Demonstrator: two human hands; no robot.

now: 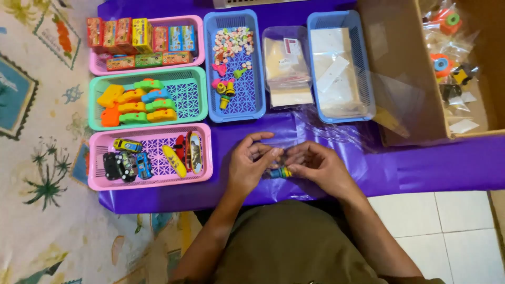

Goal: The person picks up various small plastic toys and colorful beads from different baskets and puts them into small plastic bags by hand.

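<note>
Pink basket (152,181) of toy cars just left of both hands' small toy (279,172).

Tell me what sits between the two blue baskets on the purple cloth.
In the head view, a stack of clear plastic bags with pale cards inside lies between the left blue basket and the right blue basket.

A purple cloth (421,168) carries plastic baskets (150,184) and a cardboard box (410,79).
</note>
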